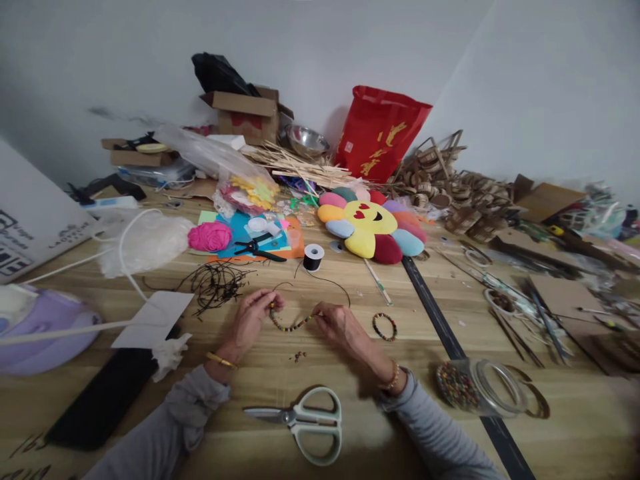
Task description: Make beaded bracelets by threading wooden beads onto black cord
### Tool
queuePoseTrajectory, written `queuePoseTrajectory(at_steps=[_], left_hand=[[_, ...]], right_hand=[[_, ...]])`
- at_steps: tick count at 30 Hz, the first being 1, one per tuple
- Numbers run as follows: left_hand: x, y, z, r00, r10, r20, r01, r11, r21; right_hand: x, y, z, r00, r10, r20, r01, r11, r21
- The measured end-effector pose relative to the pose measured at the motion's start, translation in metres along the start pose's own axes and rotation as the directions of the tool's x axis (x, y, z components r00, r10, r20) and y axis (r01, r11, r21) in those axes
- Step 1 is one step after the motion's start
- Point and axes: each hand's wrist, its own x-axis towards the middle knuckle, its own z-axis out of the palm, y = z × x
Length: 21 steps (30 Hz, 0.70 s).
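Wood-grain desk (260, 453), dark strip (436, 320) at right, carries pale-handled scissors (305, 421), loose beads (299, 357), beaded bracelet (395, 325), spool of black cord (313, 260), tangled black cord (217, 287), jar of beads (457, 387), smiling flower cushion (367, 223).

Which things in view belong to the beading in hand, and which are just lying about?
Belonging, by the look of it:
bead strand, held in left hand and right hand
loose beads
black cord spool
bead jar
scissors, probably

Lying about, apparently:
flower cushion
red bag
metal bowl
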Motion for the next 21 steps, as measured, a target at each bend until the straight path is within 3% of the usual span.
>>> queuePoseTrajectory(at_steps=[6, 10, 21], left_hand=[[0.010, 0.009, -0.011, 0.980, 0.108, -0.166, -0.122, 0.990, -0.074], [0.013, 0.013, -0.017, 0.965, 0.125, -0.231, -0.149, 0.985, -0.088], [0.010, 0.010, -0.021, 0.968, 0.120, -0.219, -0.102, 0.991, 0.092]], right_hand=[[0.001, 0.007, -0.021, 0.992, 0.122, -0.028, -0.119, 0.989, 0.086], [-0.001, 0.011, -0.026, 0.993, 0.115, 0.004, -0.115, 0.988, 0.100], [-0.004, 0.024, -0.029, 0.976, 0.037, 0.216, -0.054, 0.996, 0.074]])
